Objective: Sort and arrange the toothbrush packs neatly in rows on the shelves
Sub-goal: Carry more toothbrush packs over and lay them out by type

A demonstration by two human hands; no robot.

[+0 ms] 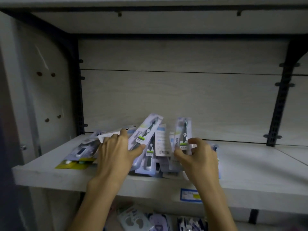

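Note:
A loose heap of toothbrush packs [160, 147] lies on the pale shelf [250, 165], some flat, some propped up. My left hand [116, 152] grips a tilted pack [146, 129] with a dark brush, thumb on its front and fingers behind. My right hand [198, 157] pinches the lower end of an upright pack [183, 132] between thumb and curled fingers. More packs, one with a yellow-green card [73, 164], lie flat to the left of my left hand.
The shelf's right half is bare up to a black bracket [276, 104]. A wood-look back panel [175, 97] stands behind the heap. A blue price label [190, 195] is on the shelf's front edge. The lower shelf holds other packaged goods [136, 219].

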